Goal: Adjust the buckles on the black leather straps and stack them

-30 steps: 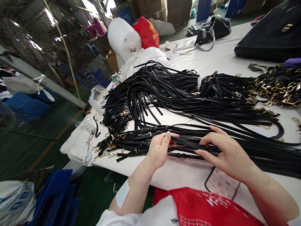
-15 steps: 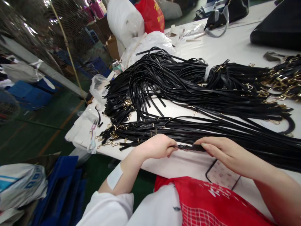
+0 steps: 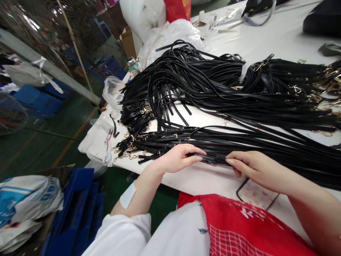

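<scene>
A short stretch of black strap (image 3: 213,158) runs between my hands, just above the front edge of the white table. Its left part lies between the thumb and fingers of my left hand (image 3: 181,158). The fingertips of my right hand (image 3: 247,164) pinch the right part. Behind both hands, a long row of black straps (image 3: 261,142) with gold clasps at the left lies across the table. A larger heap of black straps (image 3: 183,74) is piled farther back.
A phone-like patterned item (image 3: 257,195) lies at the front edge. Small snips (image 3: 108,138) rest at the table's left corner. A bottle (image 3: 132,65) and plastic bags (image 3: 176,33) stand behind the heap. Blue pallets (image 3: 77,209) are on the floor at left.
My left thumb and fingers have spread apart somewhat around the strap, and my right fingers have drawn in to a pinch. The view has shifted, with the table's far items now higher.
</scene>
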A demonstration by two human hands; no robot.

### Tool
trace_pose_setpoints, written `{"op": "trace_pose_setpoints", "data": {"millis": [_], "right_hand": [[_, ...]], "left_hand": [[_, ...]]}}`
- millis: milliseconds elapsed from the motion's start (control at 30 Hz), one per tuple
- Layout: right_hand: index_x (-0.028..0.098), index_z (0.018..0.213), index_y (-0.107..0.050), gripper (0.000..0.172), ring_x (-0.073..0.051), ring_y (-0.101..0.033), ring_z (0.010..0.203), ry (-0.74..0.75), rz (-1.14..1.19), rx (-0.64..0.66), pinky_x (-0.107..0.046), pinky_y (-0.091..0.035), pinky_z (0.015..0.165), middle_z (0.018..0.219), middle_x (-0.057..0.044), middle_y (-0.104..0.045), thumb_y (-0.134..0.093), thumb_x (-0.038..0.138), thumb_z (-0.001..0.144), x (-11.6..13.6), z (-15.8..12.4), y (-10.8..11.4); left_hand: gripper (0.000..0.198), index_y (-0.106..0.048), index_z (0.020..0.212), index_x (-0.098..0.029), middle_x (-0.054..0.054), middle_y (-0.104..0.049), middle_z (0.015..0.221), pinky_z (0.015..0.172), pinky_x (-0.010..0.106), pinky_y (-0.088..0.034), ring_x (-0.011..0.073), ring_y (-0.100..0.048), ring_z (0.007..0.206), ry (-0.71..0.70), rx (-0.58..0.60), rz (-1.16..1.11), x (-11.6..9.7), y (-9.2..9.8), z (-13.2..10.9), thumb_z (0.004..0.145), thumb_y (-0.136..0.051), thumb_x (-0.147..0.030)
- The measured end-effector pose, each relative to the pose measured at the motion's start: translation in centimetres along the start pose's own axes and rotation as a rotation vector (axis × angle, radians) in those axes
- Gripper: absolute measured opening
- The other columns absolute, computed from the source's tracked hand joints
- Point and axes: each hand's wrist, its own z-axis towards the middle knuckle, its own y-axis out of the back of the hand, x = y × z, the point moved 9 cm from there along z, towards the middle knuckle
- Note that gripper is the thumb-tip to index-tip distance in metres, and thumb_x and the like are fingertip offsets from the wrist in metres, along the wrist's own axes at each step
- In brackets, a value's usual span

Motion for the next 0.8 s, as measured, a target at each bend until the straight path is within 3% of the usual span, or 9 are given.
{"op": "trace_pose_setpoints", "data": {"millis": [167, 300, 367, 500, 800], "right_hand": [[0.022, 0.076, -0.064, 0.042, -0.016, -0.056, 0.06, -0.003, 0.05, 0.03, -0.027, -0.04, 0.058, 0.066, 0.0, -0.063, -0.039, 0.047, 0.097, 0.7, -0.2, -0.9], [0.021, 0.075, -0.065, 0.045, -0.016, -0.056, 0.061, 0.013, 0.045, -0.037, -0.027, -0.04, 0.06, 0.065, -0.001, -0.063, -0.038, 0.05, 0.096, 1.0, -0.4, 0.1], [0.02, 0.077, -0.068, 0.047, -0.017, -0.058, 0.062, 0.013, 0.058, -0.021, -0.027, -0.041, 0.06, 0.067, -0.002, -0.065, -0.037, 0.05, 0.097, 0.8, -0.5, 0.2], [0.02, 0.081, -0.07, 0.049, -0.017, -0.057, 0.063, -0.013, 0.072, 0.042, -0.027, -0.041, 0.061, 0.07, -0.002, -0.066, -0.035, 0.05, 0.097, 0.2, -0.5, -0.2], [0.019, 0.071, -0.061, 0.044, -0.014, -0.05, 0.062, 0.043, 0.137, 0.07, -0.025, -0.039, 0.06, 0.066, 0.001, -0.059, -0.04, 0.048, 0.097, 1.1, -0.2, -0.7]], "left_hand": [[0.028, -0.07, 0.111, -0.018, 0.007, -0.074, 0.105, 0.082, 0.025, -0.052, 0.0169, -0.068, 0.091, -0.062, 0.004, 0.016, -0.5, -1.9, 0.9, 0.085, -0.067, -0.028], [0.021, -0.073, 0.092, -0.018, 0.001, -0.073, 0.08, 0.065, 0.022, -0.047, 0.0134, -0.064, 0.07, -0.044, -0.026, 0.182, -0.1, -2.2, 1.4, 0.083, -0.07, -0.037], [0.022, -0.074, 0.089, -0.02, 0.002, -0.072, 0.078, 0.069, 0.024, -0.047, 0.0146, -0.064, 0.072, -0.123, -0.021, 0.303, -0.7, -2.4, 1.6, 0.085, -0.067, -0.041], [0.026, -0.069, 0.103, -0.019, 0.006, -0.073, 0.093, 0.082, 0.029, -0.048, 0.0185, -0.065, 0.087, -0.235, -0.025, 0.424, -2.0, -3.0, 1.8, 0.091, -0.059, -0.04], [0.035, -0.067, 0.09, -0.016, 0.006, -0.072, 0.086, 0.073, 0.029, -0.047, 0.02, -0.066, 0.081, -0.296, 0.007, 0.535, -3.0, -6.0, 2.8, 0.096, -0.049, -0.045]]}}
